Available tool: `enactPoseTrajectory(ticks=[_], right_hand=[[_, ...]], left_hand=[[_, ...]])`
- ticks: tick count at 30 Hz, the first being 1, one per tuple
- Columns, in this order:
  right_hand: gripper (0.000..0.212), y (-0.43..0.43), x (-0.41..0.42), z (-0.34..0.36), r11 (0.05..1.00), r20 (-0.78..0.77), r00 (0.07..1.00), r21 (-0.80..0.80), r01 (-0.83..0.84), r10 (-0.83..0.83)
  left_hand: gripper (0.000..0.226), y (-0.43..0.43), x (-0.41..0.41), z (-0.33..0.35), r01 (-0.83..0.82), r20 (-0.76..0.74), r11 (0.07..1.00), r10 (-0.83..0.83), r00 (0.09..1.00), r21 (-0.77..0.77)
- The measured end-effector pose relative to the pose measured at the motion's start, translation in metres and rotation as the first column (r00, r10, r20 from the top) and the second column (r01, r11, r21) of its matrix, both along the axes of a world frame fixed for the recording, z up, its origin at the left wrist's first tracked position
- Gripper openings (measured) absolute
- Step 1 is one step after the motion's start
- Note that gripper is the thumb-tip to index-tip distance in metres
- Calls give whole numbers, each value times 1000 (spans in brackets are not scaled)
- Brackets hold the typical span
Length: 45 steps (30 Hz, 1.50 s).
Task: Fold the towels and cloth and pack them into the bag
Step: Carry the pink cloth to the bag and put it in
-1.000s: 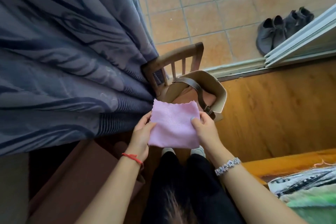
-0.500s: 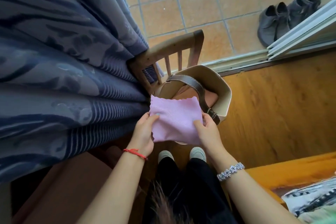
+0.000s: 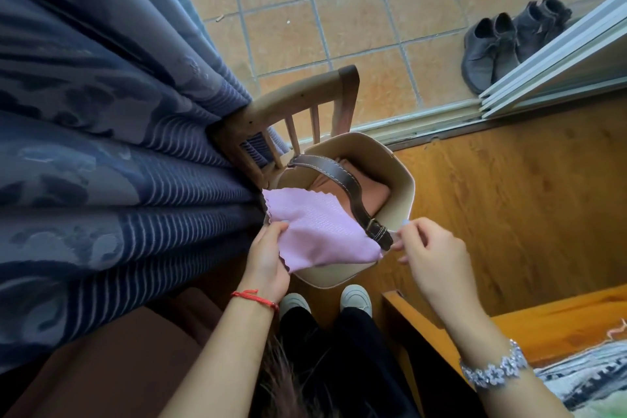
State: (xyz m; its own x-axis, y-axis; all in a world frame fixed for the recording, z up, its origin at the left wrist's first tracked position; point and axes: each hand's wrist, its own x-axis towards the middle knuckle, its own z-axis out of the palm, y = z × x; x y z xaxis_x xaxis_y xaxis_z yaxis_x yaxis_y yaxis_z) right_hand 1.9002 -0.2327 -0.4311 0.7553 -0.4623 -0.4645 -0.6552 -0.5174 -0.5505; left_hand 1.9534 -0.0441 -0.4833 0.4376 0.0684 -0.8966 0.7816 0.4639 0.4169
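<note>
Head view: pink cloth poised over the bag's mouth

The pink cloth [image 3: 325, 231] lies slanted across the near-left part of the open bag [image 3: 405, 187]. Its long axis runs from my left hand [image 3: 268, 265] toward the strap buckle [image 3: 378, 234]. My left fingers pinch its left edge. My right hand [image 3: 434, 258] pinches the bag's near-right rim, just beside the cloth's other end. Orange-brown fabric [image 3: 371, 195] sits inside. The bag rests on a wooden chair [image 3: 298, 102] against the curtain [image 3: 101, 146], with tiles [image 3: 305, 27] and shoes [image 3: 502, 44] beyond.

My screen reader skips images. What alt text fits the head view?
A person's left hand holds a pink cloth over an open beige bag by a wooden chair, while the right hand pinches the bag's rim.
</note>
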Motion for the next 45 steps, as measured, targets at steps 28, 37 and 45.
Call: enactPoseTrajectory(ticks=[28, 37, 45], right_hand=[[36, -11, 102, -79, 762, -188, 935, 637, -117, 301], [31, -13, 114, -91, 849, -10, 934, 421, -320, 357], [40, -21, 120, -120, 847, -52, 850, 133, -515, 525]], left_hand=[[25, -9, 3, -16, -48, 85, 987, 35, 996, 154], [20, -17, -7, -30, 129, 46, 958, -145, 988, 255], [29, -36, -8, -69, 220, -17, 956, -221, 975, 196]])
